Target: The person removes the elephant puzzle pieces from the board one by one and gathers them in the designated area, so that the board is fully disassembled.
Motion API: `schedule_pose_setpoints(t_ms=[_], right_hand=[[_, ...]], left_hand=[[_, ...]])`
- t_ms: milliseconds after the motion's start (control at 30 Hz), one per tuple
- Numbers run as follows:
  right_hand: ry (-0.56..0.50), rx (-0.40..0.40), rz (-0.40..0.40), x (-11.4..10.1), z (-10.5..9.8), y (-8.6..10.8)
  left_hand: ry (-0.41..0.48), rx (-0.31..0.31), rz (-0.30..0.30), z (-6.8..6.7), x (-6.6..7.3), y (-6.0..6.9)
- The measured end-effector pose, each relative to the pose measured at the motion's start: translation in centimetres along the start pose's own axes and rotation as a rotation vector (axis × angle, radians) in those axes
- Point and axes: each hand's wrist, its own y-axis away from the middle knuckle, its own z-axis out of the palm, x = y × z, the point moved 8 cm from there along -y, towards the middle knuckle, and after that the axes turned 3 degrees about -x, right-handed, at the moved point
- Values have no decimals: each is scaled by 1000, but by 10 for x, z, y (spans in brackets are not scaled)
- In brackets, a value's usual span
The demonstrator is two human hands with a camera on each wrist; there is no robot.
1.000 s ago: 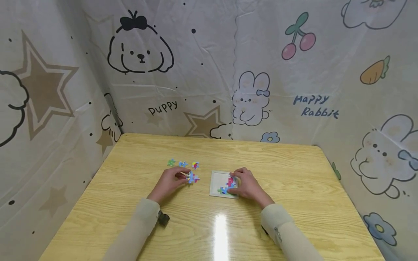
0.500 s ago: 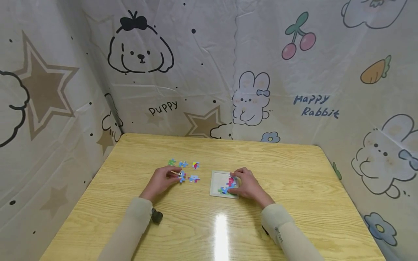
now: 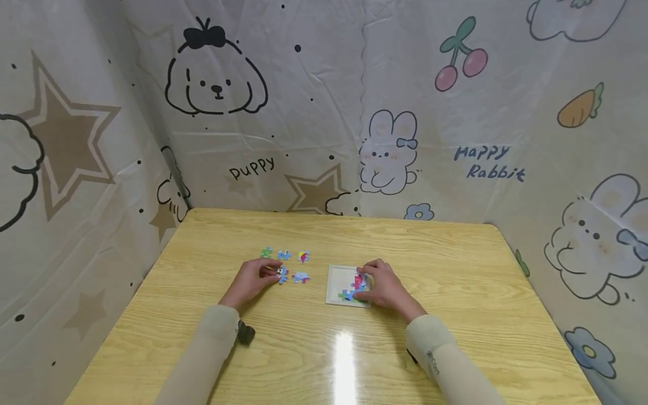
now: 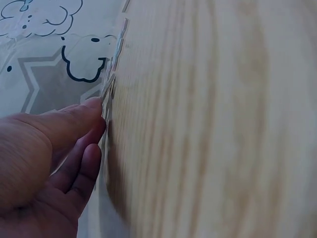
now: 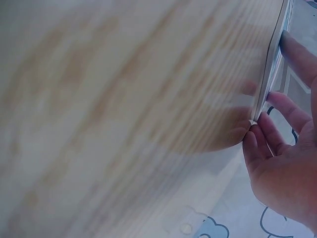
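White tray: shallow, squarish, thin pale rim; it lies on the wood-grained surface, right of the loose pieces, its floor showing at upper left.
Pieces in the tray: green and blue along the near edge, red-pink higher up on the right, knobs jutting inward.
Right hand: fingers holding the tray by its right side, thumb and forefinger spread well apart.
Left hand: fingers narrowed to a pinch on a blue piece marked with white.
Far row: a green piece, a blue-and-white piece and a yellow-and-red piece, none touching.
Near piece: a blue-and-pink piece, just right of the pinched one.
Hidden: the tray's right rim, partly, under the right hand; a bit of the blue piece, behind fingertips.
Hard to make out: the printed pictures, too small; edge-on slivers from the left wrist.
Cut off: both sleeves, at the head view's bottom.
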Motion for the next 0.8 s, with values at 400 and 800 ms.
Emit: schedule_pose_setpoints(t_ms=[400, 800], right_hand=[[7, -7, -1, -2, -2, 2], [2, -10, 1, -1, 0, 1]], left_hand=[[-26, -16, 10, 3, -2, -4], [-40, -2, 5, 4, -4, -3]])
